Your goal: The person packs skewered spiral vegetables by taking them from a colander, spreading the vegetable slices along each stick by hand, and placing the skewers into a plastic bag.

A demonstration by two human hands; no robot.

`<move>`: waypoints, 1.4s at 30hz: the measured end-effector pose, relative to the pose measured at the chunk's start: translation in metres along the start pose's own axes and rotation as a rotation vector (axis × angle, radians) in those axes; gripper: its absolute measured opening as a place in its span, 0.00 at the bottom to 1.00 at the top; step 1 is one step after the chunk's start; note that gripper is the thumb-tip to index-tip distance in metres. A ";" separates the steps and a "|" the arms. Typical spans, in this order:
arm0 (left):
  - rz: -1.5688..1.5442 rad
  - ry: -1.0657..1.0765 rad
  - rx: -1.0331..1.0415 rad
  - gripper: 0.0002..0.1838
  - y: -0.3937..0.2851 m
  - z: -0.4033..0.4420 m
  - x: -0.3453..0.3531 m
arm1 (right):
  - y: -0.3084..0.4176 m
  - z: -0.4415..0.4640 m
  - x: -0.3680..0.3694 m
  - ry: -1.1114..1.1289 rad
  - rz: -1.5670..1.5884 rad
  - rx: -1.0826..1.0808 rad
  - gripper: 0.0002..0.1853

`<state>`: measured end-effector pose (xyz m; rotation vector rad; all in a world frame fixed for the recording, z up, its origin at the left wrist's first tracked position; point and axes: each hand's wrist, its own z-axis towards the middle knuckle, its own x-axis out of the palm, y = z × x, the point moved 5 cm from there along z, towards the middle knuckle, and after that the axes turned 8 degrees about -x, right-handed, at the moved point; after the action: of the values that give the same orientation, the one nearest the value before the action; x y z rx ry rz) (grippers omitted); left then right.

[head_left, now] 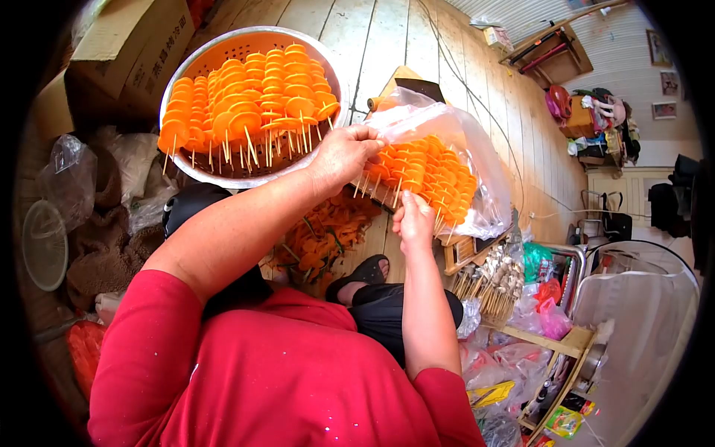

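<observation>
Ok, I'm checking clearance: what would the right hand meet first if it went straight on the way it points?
The right hand would probably meet the skewered orange slices just ahead of it, though depth is unclear.

On my left stands a basin (223, 51) with skewers (261, 97) in it, a cardboard box (130, 56) left of that. Right of the basin, more skewers (436, 175) lie in a plastic bag (489, 167); scraps (322, 240) lie left of my foot (363, 279).
</observation>
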<state>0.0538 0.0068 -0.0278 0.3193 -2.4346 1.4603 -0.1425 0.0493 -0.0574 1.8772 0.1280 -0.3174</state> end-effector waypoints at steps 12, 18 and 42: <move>0.040 -0.003 0.014 0.07 0.000 -0.001 -0.002 | -0.004 0.000 0.001 -0.061 -0.378 -0.396 0.15; 0.025 -0.009 0.014 0.06 0.000 0.000 -0.002 | -0.017 0.009 -0.007 -0.120 -0.204 -0.212 0.15; 0.036 -0.029 0.015 0.06 0.000 0.001 -0.003 | -0.007 0.018 -0.001 -0.070 -0.094 -0.142 0.16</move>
<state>0.0564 0.0056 -0.0291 0.3031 -2.4653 1.4993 -0.1479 0.0344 -0.0687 1.7212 0.1871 -0.4269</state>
